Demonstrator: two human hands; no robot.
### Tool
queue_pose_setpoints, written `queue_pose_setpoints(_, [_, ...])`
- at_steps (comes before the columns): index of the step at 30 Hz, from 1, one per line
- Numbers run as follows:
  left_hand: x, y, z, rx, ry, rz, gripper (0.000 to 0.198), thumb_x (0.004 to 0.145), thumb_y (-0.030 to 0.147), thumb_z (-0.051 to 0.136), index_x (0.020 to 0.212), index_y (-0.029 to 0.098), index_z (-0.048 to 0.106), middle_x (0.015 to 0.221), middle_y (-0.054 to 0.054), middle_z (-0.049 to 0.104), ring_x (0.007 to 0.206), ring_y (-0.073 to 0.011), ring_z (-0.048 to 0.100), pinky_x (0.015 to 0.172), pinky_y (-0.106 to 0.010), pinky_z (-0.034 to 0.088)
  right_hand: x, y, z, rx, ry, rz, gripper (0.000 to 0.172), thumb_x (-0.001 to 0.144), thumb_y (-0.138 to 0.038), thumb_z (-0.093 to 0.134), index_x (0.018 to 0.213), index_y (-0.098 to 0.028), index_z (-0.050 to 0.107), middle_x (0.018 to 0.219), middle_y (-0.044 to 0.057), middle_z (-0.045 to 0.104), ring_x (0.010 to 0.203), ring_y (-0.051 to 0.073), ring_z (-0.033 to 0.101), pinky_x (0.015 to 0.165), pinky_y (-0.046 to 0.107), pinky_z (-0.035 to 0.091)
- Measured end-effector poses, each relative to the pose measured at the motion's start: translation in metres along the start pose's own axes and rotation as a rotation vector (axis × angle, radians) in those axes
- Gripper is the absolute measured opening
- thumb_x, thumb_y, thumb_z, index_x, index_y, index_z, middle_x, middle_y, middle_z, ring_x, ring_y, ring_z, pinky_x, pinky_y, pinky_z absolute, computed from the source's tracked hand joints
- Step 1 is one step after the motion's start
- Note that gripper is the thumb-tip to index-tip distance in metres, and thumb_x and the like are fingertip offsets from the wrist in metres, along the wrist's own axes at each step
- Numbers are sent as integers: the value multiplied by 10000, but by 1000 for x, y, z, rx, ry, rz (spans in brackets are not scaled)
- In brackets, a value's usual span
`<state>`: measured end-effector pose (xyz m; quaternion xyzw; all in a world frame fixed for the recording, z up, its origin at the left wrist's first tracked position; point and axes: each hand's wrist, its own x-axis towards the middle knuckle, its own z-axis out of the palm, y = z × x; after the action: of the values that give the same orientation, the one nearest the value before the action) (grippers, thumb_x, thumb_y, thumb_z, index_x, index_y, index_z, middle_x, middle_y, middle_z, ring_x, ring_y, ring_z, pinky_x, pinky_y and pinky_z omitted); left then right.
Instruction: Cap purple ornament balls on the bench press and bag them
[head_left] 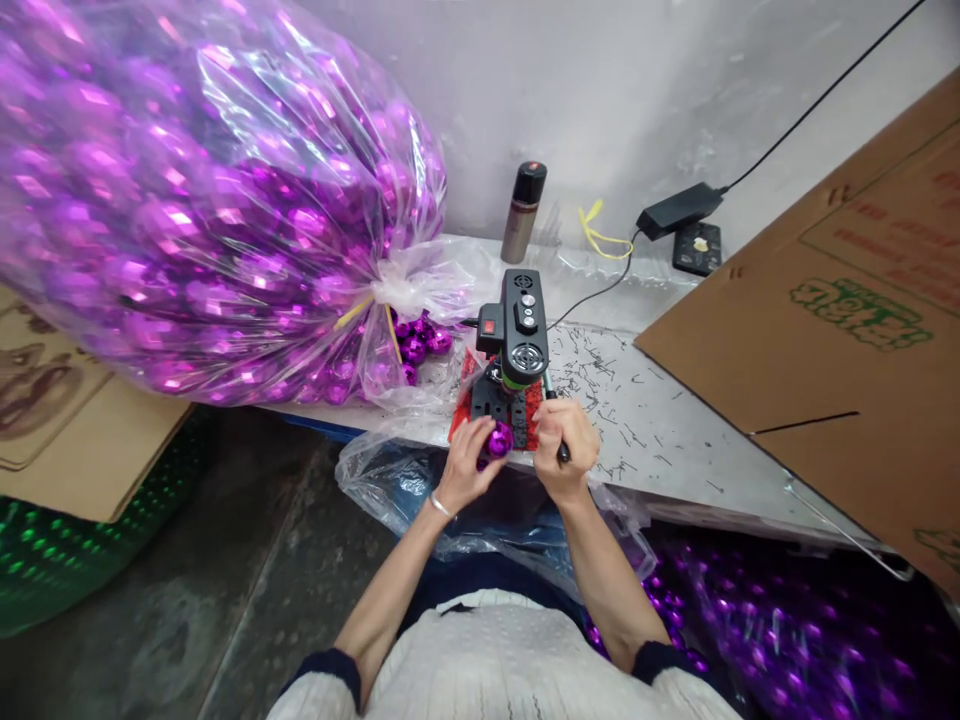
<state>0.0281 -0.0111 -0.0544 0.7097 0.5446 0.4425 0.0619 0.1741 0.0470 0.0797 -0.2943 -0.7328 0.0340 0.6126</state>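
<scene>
Person sits at the edge of a pale worktable (675,420), both forearms out in front. Left hand (466,462) is curled round a purple faceted ball (498,440), fingers cupping it from the left & pressing it up against the front of a small black machine (516,345) w/ a red switch on its side. Ball sits right at the base of the machine, over a red plate (462,400), between the two hands. Right hand (564,440) is closed in a fist on a black lever handle (562,452) just right of the ball. More loose purple balls (420,345) lie left of the machine, near the tied neck of a huge clear bag of purple balls (202,200). Tabletop is littered w/ tiny dark wire bits. Behind: a spray can (523,212), a black power adapter (679,209) w/ cable. Flat cardboard sheet (847,330) leans over the table on the right.
</scene>
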Motion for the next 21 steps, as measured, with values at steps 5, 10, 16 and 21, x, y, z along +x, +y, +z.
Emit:
queue_pose_setpoints(5, [1, -4, -23, 62, 3, 86, 853, 887, 586, 660, 1557, 159, 352, 1480, -232, 527, 1378, -349, 531, 1103, -538, 468, -16, 3, 7, 35, 29, 13, 243, 943, -71, 458, 757, -224, 494, 699, -7, 565, 659, 124, 575, 591, 265, 458])
queue_pose_setpoints(10, [96, -48, -34, 362, 47, -175, 462, 963, 157, 489, 1421, 132, 541, 1442, -216, 566, 1325, -327, 555, 1117, -509, 449, -19, 4, 8, 51, 33, 14, 237, 927, -57, 471, 760, -222, 498, 708, -6, 569, 664, 126, 575, 591, 266, 461])
queue_pose_setpoints(16, [174, -75, -43, 649, -372, -303, 480, 903, 26, 462, 1309, 200, 650, 1441, -191, 563, 1356, -370, 487, 1058, -539, 453, -19, 4, 6, 48, 7, 4, 235, 924, -46, 465, 770, -221, 493, 739, 1, 584, 664, 118, 577, 581, 255, 465])
queue_pose_setpoints(21, [193, -76, -49, 651, -481, -320, 397, 905, 60, 482, 1244, 140, 674, 1306, -220, 625, 1265, -372, 541, 1032, -512, 447, -20, 4, 7, 43, 17, 9, 238, 915, -43, 468, 764, -225, 494, 731, 2, 585, 660, 122, 574, 580, 259, 467])
